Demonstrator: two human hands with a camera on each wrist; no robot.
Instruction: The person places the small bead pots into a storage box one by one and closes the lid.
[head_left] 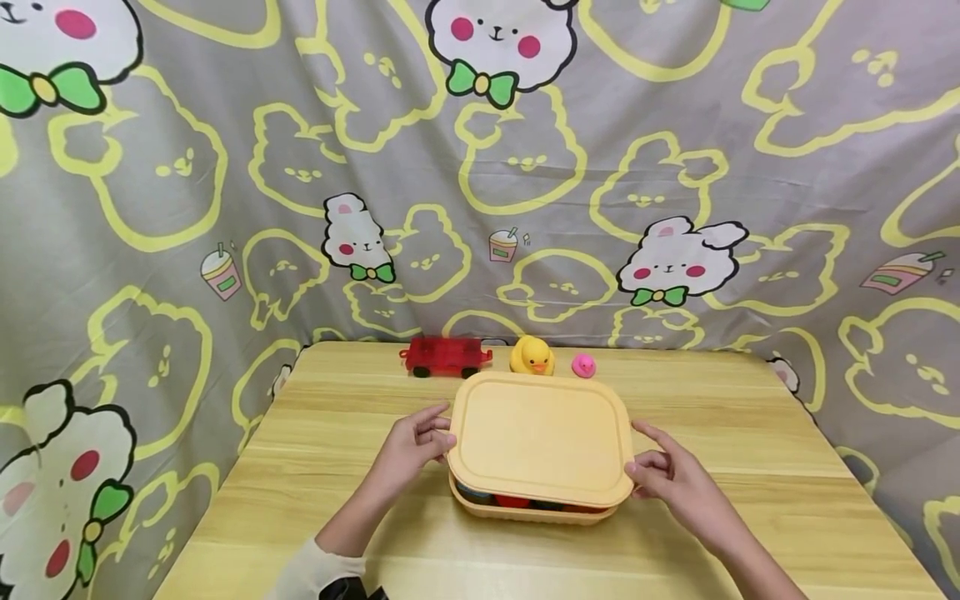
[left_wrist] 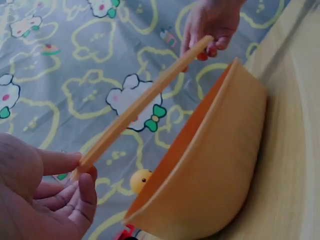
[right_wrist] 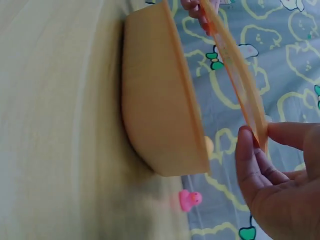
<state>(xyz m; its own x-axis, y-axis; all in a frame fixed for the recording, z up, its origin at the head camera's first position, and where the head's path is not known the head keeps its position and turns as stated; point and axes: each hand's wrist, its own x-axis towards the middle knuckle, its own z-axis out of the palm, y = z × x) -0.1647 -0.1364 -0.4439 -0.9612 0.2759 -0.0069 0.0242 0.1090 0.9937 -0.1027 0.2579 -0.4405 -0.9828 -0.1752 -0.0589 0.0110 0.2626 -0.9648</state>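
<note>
Both hands sat low in the head view, nearest the camera. At lower centre-left, the left hand (head_left: 411, 450) pinched the left edge of a yellow lid (head_left: 540, 437), thumb and fingers (left_wrist: 82, 192) closed on its rim as the left wrist view showed. At lower centre-right, the right hand (head_left: 671, 479) gripped the opposite edge in the same way, thumb on one face and fingers (right_wrist: 250, 165) on the other.

Between the hands, the lid hung just above a matching yellow box (head_left: 534, 509) in the middle of the frame, raised clear of the box in both wrist views. Red and dark items showed in the gap under the lid, though they were too hidden to identify.

Beneath it all lay a pale wooden worktop (head_left: 315, 467). Along its far edge, just above the lid, stood a red toy cart (head_left: 445, 356), a yellow rubber duck (head_left: 532, 356) and a small pink duck (head_left: 583, 366), all well apart from the hands. A grey cloth printed with cartoon rabbits (head_left: 225, 167) filled the upper frame.
</note>
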